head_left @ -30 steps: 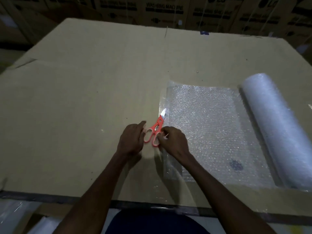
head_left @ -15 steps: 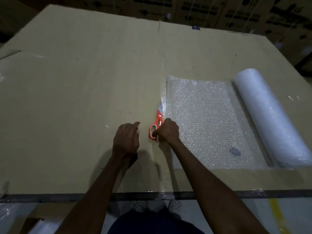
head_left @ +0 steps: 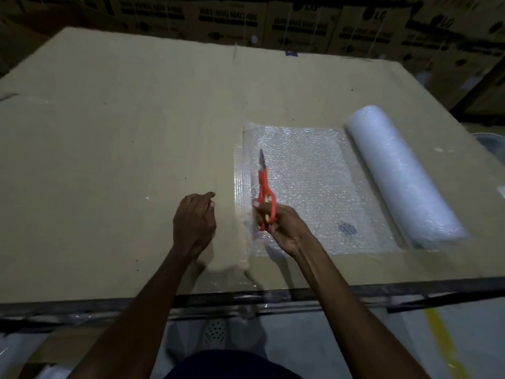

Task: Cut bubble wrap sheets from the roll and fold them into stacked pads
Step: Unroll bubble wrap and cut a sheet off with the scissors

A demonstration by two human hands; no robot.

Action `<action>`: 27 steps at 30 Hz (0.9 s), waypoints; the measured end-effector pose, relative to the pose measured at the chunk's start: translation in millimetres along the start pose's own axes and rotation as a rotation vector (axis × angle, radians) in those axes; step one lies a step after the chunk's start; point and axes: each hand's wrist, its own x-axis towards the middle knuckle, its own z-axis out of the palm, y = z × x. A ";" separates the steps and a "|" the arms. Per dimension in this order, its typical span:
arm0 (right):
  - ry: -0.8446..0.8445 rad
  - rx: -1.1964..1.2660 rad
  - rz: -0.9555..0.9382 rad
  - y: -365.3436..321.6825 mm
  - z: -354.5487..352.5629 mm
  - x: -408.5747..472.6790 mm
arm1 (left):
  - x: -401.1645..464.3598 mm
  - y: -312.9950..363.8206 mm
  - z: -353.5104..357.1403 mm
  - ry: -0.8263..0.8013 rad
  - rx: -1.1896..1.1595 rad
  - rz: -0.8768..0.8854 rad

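Dim light. Flat cardboard sheet covers the work table, dark strip along its near edge. Stacked cartons printed "WASHING MACHINE" behind the far edge; pale floor with a yellow stripe below.

"WASHING MACHINE" and LG logos on the stacked cardboard boxes

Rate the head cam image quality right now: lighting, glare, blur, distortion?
Head view: dim overall, with the boxes behind nearly lost in dark; specular sparkle on the unrolled bubble wrap sheet; motion smear around the left hand and the near end of the roll; the orange scissors in the right hand stay fairly crisp; wide-angle bowing along the cardboard table edges.
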 end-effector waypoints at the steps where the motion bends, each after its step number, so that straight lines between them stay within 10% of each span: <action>1: 0.026 -0.016 -0.032 -1.7 -13.3 -10.9 | -4.4 12.7 7.0 -0.009 -0.007 0.010; 14: 0.161 -0.143 -0.035 21.0 -176.7 -158.5 | -50.5 130.7 61.4 -0.427 0.070 0.212; 27: 0.194 -0.251 0.099 56.7 -193.2 -210.5 | -25.4 141.8 83.9 -0.684 0.177 0.130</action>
